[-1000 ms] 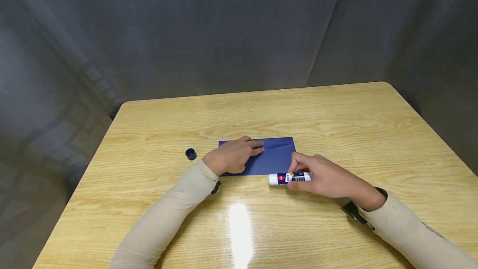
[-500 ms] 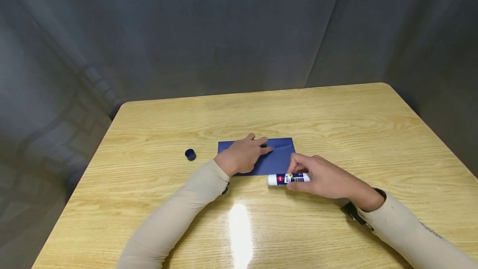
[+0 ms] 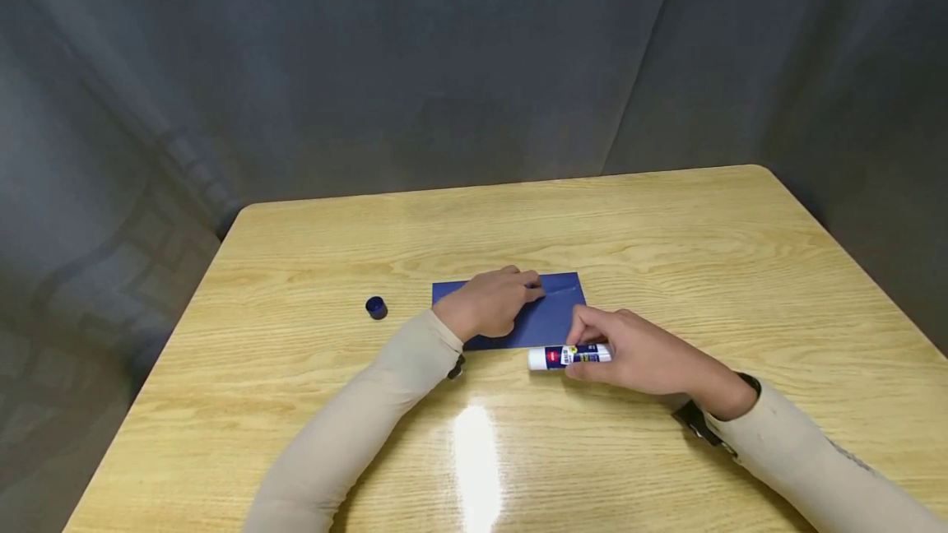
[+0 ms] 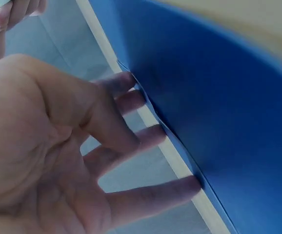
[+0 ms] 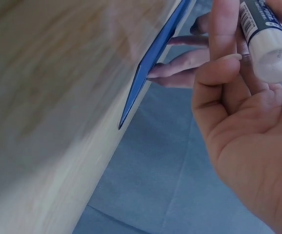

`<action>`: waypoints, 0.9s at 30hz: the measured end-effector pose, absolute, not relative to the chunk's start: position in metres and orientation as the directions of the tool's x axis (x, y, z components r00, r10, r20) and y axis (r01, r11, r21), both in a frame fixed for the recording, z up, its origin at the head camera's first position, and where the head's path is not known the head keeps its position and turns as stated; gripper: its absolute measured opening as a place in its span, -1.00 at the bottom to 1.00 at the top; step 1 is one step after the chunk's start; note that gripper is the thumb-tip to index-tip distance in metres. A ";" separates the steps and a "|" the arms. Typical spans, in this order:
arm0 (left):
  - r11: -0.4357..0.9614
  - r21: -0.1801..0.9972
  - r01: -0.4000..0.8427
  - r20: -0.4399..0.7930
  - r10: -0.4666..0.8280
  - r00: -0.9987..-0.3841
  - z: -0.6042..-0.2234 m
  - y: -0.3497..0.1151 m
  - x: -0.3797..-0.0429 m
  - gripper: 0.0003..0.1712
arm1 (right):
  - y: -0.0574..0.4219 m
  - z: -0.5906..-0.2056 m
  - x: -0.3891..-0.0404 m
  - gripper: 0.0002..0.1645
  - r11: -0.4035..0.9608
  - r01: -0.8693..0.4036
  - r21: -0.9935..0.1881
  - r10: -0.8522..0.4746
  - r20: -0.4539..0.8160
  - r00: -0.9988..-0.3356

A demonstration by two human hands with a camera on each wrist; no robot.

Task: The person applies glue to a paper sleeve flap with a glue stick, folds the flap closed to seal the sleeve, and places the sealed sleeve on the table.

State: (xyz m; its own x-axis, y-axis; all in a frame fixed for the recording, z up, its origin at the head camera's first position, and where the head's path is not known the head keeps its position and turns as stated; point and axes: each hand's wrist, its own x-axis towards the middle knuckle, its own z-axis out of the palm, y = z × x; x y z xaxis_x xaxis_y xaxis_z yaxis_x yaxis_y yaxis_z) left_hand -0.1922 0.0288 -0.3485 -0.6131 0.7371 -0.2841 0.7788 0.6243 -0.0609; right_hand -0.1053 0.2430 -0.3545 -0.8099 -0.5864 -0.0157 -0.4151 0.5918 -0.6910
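A flat rectangle of folded blue paper lies on the table, a slightly raised flap edge running along its upper part. My left hand rests on it, covering its middle. In the left wrist view, spread fingertips press along the edge of the flap. Just off the paper's near right corner, my right hand holds a glue stick sideways between thumb and fingers. Its white end points left. The right wrist view shows the other white end of the tube and its barcode label.
A small dark blue cap sits on the table to the left of the paper. The wooden table reaches back to a grey curtain. A bright light reflection shows near the front.
My left hand has slid to the right along the flap of the blue paper. The right hand and glue stick have stayed almost in place.
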 end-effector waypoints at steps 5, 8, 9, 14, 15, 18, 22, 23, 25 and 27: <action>0.623 -0.099 0.776 -0.298 0.725 -0.620 -0.347 0.039 -0.194 -0.38 | 0.243 -0.354 -0.105 -0.72 0.583 -0.423 -0.694 -0.591 -0.005 -0.807; 0.621 -0.119 0.775 -0.306 0.719 -0.624 -0.347 0.045 -0.196 -0.35 | 0.243 -0.355 -0.105 -0.72 0.582 -0.424 -0.694 -0.592 -0.003 -0.806; 0.621 -0.127 0.774 -0.307 0.717 -0.626 -0.347 0.046 -0.196 -0.35 | 0.243 -0.355 -0.105 -0.72 0.582 -0.424 -0.694 -0.592 -0.003 -0.806; 0.628 -0.107 0.771 -0.318 0.713 -0.625 -0.348 0.048 -0.199 -0.35 | 0.242 -0.357 -0.105 -0.71 0.580 -0.433 -0.690 -0.595 0.003 -0.804; 0.628 -0.093 0.772 -0.320 0.716 -0.621 -0.348 0.048 -0.199 -0.35 | 0.242 -0.357 -0.105 -0.71 0.579 -0.434 -0.690 -0.596 0.005 -0.803; 0.625 -0.048 0.779 -0.316 0.731 -0.605 -0.348 0.048 -0.200 -0.34 | 0.242 -0.357 -0.105 -0.71 0.577 -0.438 -0.689 -0.599 0.007 -0.801; 0.607 -0.037 0.794 -0.295 0.753 -0.589 -0.349 0.053 -0.203 -0.33 | 0.242 -0.357 -0.104 -0.71 0.575 -0.436 -0.692 -0.600 0.005 -0.800; 0.599 -0.045 0.799 -0.291 0.758 -0.584 -0.349 0.054 -0.204 -0.33 | 0.242 -0.357 -0.104 -0.71 0.573 -0.437 -0.693 -0.602 0.007 -0.799; 0.585 -0.066 0.808 -0.285 0.765 -0.577 -0.349 0.057 -0.205 -0.33 | 0.242 -0.357 -0.103 -0.71 0.567 -0.438 -0.698 -0.605 0.008 -0.796; 0.575 -0.086 0.814 -0.286 0.768 -0.573 -0.350 0.059 -0.207 -0.33 | 0.241 -0.357 -0.103 -0.72 0.562 -0.440 -0.700 -0.609 0.009 -0.793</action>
State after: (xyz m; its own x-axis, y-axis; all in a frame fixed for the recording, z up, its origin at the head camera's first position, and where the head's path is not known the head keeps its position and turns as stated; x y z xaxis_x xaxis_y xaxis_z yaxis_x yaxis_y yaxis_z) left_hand -0.2067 0.0590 -0.3495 -0.5730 0.7681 -0.2858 0.8136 0.5751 -0.0856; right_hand -0.1029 0.2414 -0.3570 -0.7930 -0.6092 0.0091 -0.4399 0.5621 -0.7004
